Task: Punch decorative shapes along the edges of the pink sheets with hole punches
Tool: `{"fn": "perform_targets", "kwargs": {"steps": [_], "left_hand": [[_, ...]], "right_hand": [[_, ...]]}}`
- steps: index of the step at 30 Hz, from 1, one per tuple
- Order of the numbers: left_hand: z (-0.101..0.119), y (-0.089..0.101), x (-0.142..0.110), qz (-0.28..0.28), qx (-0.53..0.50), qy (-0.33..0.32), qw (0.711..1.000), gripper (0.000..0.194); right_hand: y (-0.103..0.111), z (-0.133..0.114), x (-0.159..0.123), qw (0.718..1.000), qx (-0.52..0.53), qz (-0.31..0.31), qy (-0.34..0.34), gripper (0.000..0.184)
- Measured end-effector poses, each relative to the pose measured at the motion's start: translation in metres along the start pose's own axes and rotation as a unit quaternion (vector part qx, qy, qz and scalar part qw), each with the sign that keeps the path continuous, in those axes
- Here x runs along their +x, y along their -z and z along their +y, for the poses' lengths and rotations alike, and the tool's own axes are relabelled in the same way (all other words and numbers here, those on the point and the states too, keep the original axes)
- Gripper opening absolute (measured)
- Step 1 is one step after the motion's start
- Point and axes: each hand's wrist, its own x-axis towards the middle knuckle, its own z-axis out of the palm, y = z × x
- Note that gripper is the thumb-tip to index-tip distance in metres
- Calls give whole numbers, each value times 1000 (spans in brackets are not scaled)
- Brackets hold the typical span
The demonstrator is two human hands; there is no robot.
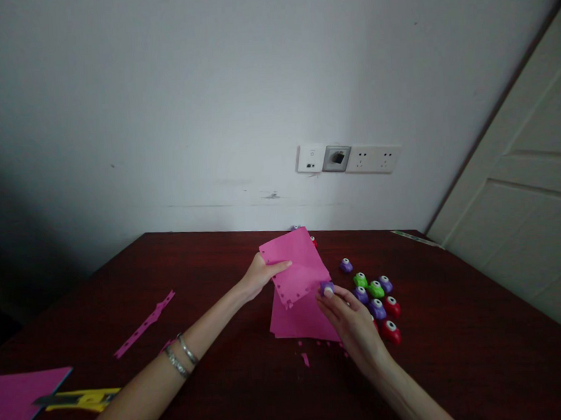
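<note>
Lifted above the desk, a pink sheet of paper [299, 253] has small holes punched along its left and lower edges. My left hand [259, 275] pinches that sheet at its left side, thumb on top. A purple craft punch [326, 287] sits in the fingers of my right hand [355, 322], at the sheet's lower right corner; whether the paper is inside its slot I cannot tell. More pink sheets [298, 325] lie beneath on the desk. Tiny pink scraps [305, 360] are scattered in front of them.
Several purple, green and red craft punches [375, 289] cluster to the right. A punched pink strip [145, 323] lies at left. Near the front left are a yellow utility knife [83, 400] and a pink sheet [22, 399]. The wall with sockets [372, 159] bounds the dark desk [208, 264].
</note>
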Motion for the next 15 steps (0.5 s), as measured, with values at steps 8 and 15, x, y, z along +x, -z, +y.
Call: {"fn": "perform_targets", "kwargs": {"steps": [8, 15], "left_hand": [[3, -3, -2, -11, -6, -5, 1000, 40], [0, -3, -2, -3, -12, -8, 1000, 42]], "right_hand": [[-1, -3, -2, 1000, 7, 10, 2, 32], [-1, -2, -1, 1000, -2, 3, -5, 31]]}}
